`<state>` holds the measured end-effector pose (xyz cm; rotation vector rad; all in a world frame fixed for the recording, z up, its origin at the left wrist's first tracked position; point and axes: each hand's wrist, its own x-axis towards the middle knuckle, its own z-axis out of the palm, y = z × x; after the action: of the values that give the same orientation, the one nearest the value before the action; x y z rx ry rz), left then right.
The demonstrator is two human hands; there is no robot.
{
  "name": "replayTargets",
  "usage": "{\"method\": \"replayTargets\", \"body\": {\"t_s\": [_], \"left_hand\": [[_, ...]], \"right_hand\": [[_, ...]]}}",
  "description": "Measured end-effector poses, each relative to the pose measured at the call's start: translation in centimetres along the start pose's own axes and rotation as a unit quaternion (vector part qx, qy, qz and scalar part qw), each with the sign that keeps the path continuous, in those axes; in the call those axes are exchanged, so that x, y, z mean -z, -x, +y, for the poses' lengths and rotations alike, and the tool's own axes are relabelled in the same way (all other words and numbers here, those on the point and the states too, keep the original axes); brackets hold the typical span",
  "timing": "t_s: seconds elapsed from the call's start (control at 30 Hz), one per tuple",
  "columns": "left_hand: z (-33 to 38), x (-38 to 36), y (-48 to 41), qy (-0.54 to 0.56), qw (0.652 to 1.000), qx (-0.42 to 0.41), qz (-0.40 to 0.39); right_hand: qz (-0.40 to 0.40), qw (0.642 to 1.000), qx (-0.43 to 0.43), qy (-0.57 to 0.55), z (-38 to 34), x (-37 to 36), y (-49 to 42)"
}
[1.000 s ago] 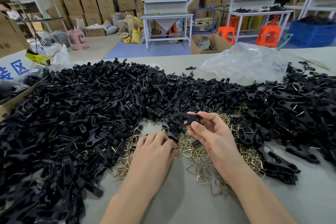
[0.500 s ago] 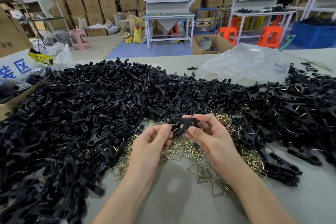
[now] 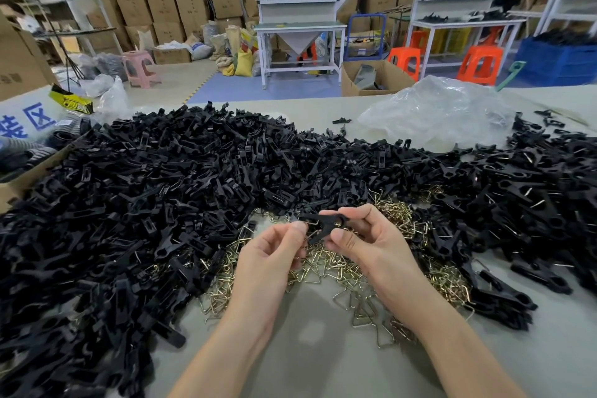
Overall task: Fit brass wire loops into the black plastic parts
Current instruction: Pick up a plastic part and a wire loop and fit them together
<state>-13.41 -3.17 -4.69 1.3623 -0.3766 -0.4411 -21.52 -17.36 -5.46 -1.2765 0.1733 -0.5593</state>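
My right hand (image 3: 368, 245) pinches a black plastic part (image 3: 326, 225) between thumb and fingers, held above the table. My left hand (image 3: 274, 252) is raised beside it, fingertips closed on a brass wire loop (image 3: 308, 222) that meets the part's left end. A heap of loose brass wire loops (image 3: 332, 271) lies on the table under both hands. A big pile of black plastic parts (image 3: 155, 203) spreads across the left and back. More black parts (image 3: 533, 203), some with wire showing, lie at the right.
A crumpled clear plastic bag (image 3: 436, 110) sits at the back right of the grey table (image 3: 323, 359). A cardboard box (image 3: 19, 184) stands at the left edge. Workbenches, orange stools and stacked cartons fill the room behind.
My left hand rose from the wire heap with a loop and came up to the part in my right hand. My right hand stayed on the part.
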Motion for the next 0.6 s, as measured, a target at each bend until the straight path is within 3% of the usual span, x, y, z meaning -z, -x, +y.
{"method": "replayTargets", "body": {"t_s": [0.43, 0.6], "left_hand": [[0.21, 0.36, -0.14, 0.007, 0.999, 0.022, -0.026], [0.28, 0.31, -0.19, 0.061, 0.995, 0.037, -0.064]], "right_hand": [[-0.012, 0.995, 0.009, 0.098, -0.80, -0.01, 0.53], [0.002, 0.996, -0.002, 0.085, -0.55, 0.19, 0.44]]}}
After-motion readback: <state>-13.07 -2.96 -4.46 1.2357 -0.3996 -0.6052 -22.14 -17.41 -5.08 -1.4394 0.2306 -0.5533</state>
